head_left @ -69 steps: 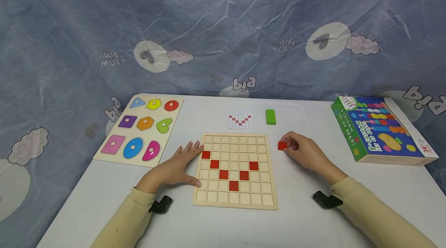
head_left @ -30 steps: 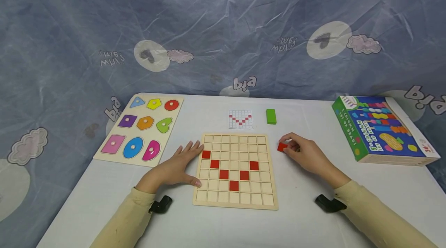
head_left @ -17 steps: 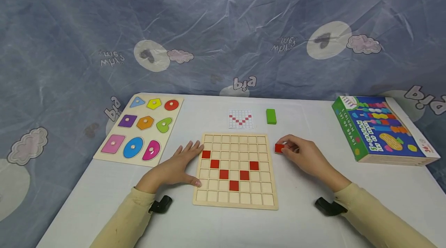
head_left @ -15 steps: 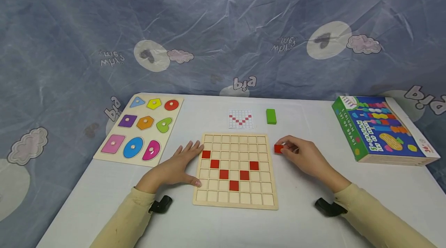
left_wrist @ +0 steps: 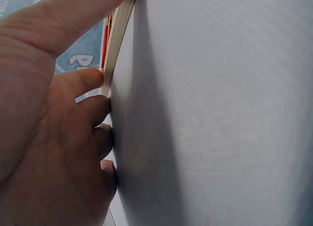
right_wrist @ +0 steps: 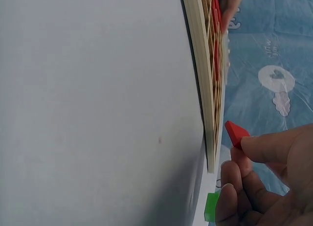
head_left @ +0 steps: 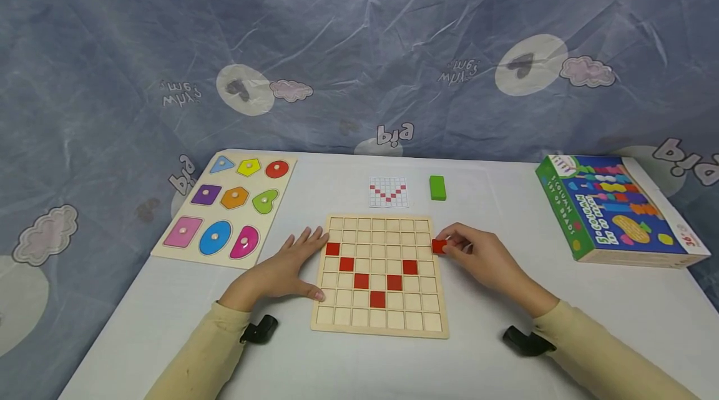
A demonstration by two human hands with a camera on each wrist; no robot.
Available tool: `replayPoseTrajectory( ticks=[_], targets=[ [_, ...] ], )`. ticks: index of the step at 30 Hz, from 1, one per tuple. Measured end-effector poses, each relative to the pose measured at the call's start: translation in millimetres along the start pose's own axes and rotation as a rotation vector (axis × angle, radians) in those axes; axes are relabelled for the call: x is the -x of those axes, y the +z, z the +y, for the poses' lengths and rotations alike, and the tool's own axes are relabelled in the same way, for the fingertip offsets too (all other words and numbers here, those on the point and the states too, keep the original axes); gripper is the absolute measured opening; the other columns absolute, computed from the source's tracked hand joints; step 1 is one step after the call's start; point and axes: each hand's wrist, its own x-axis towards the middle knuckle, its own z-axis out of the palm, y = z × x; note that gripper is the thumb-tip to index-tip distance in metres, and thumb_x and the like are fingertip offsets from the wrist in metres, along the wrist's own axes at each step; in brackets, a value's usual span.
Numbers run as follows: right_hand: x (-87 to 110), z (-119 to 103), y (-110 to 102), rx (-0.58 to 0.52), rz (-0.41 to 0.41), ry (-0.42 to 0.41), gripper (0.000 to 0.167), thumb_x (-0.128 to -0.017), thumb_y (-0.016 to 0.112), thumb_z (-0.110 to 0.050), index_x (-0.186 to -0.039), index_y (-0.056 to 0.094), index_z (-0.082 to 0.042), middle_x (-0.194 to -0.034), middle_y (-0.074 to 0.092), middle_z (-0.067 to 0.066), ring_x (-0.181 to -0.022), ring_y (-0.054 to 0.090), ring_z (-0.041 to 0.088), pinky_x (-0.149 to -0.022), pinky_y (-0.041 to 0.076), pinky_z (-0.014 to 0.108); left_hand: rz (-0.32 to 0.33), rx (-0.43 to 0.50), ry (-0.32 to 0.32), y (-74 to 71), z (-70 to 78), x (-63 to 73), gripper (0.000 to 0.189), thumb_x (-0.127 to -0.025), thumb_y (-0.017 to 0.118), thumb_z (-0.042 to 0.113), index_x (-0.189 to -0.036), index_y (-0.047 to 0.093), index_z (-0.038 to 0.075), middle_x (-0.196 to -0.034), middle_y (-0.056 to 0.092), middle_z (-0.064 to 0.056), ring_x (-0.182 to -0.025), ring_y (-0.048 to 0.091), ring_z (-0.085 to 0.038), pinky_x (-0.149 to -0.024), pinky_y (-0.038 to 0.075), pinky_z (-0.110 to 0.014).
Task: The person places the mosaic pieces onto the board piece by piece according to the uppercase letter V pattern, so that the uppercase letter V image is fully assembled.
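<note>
A wooden grid board (head_left: 379,332) lies on the white table, with several red square tiles (head_left: 377,299) set in its cells in a lopsided V. My left hand (head_left: 285,273) rests spread at the board's left side, its thumb and fingertips touching the edge. Between thumb and fingers, my right hand (head_left: 480,258) pinches another red square tile (head_left: 439,246), which overlaps the board's right rim in the head view. The right wrist view shows this tile tilted and raised to about the height of the board's top.
Behind the board lie a small pattern card (head_left: 388,192) with a red V and a green block (head_left: 437,188). A shape puzzle board (head_left: 236,213) with knobbed pieces lies at the left. A bead-set box (head_left: 623,213) stands at the right, and a patterned cloth (head_left: 348,44) hangs behind the table.
My right hand has turned the red tile in its fingers and carried it left and slightly toward me, up to the board's right rim. The left hand has stayed in place.
</note>
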Motion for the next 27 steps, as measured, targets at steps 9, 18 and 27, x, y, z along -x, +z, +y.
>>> replayPoseTrajectory(
  ticks=[9, 18, 27],
  targets=[
    [-0.1, -7.3, 10.4, -0.006, -0.038, -0.020, 0.017, -0.093, 0.074, -0.006, -0.105, 0.072, -0.018, -0.082, 0.063, -0.008, -0.075, 0.057, 0.012, -0.065, 0.050, 0.025, -0.009, -0.011, -0.006, -0.2, -0.2, -1.0, 0.119, -0.069, 0.092, 0.048, -0.163, 0.025, 0.015, -0.170, 0.013, -0.006, -0.157, 0.002, -0.030, -0.126, 0.002, -0.052],
    [-1.7, -7.9, 16.2, 0.000, -0.033, -0.024, 0.018, -0.092, 0.074, -0.005, -0.105, 0.072, -0.016, -0.082, 0.062, -0.008, -0.075, 0.056, 0.012, -0.065, 0.049, 0.024, -0.006, -0.002, 0.008, -1.1, 0.7, -0.1, 0.119, -0.069, 0.092, 0.047, -0.162, 0.026, 0.013, -0.170, 0.015, -0.009, -0.157, 0.003, -0.033, -0.126, 0.003, -0.054],
    [-4.0, -10.7, 19.9, 0.006, -0.025, -0.036, 0.021, -0.088, 0.076, -0.002, -0.104, 0.071, -0.016, -0.085, 0.061, -0.008, -0.077, 0.054, 0.012, -0.066, 0.048, 0.026, -0.005, 0.004, 0.006, -0.9, -0.2, -0.4, 0.119, -0.069, 0.092, 0.047, -0.162, 0.027, 0.012, -0.170, 0.015, -0.010, -0.157, 0.003, -0.033, -0.125, 0.003, -0.054]
  ],
)
